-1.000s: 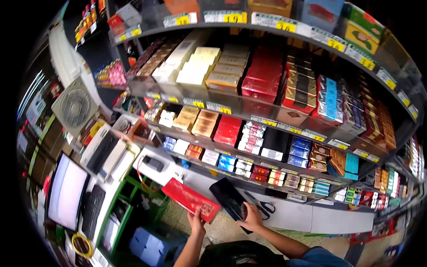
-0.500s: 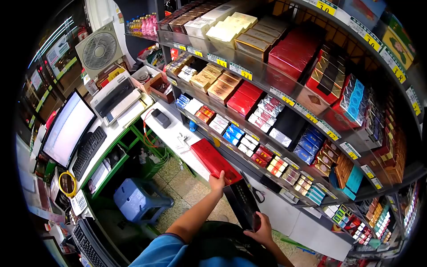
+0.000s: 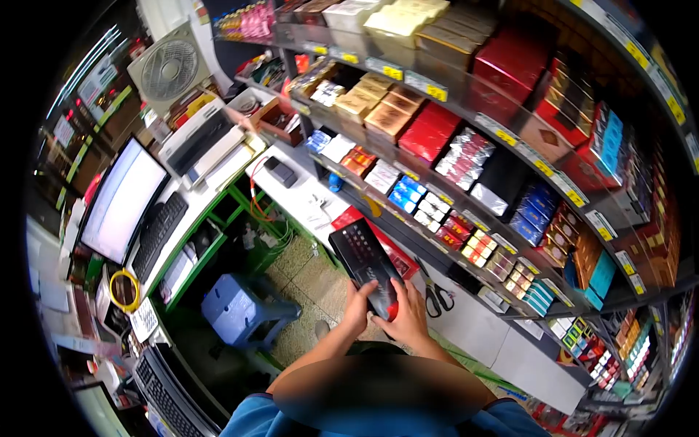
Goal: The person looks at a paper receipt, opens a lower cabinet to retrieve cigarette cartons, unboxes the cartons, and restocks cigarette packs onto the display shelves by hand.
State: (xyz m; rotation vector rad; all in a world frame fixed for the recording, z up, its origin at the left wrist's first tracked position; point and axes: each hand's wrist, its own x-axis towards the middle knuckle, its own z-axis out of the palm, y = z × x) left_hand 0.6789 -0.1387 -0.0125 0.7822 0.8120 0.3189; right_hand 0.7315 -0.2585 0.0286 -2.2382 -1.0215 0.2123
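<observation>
Since half a second ago, the red box [image 3: 400, 258] has left the left hand [image 3: 356, 309] and now lies on the white counter, partly hidden behind the black box [image 3: 362, 251]; the left hand has crossed to that black box, which the right hand [image 3: 409, 313] alone held before. Both hands now grip its near end, fingers curled around the sides, and it is tilted above the counter edge. The black box is long, flat and square-cornered, dark-faced with rows of small pale marks toward the far end, lettering lower down and a red patch by the right hand; what shows of the red box is a smooth, straight-edged strip. Beyond stands a curved, tiered shelf [image 3: 459, 105] packed with shiny cartons behind a clear front strip. Below it runs the smooth white counter [image 3: 473, 331], over a speckled tile floor [image 3: 302, 280]. At left are a lit monitor [image 3: 124, 200], a blue plastic stool [image 3: 247, 309] and a dark keyboard [image 3: 160, 229]; loop-handled scissors [image 3: 437, 298] lie near the right hand.
</observation>
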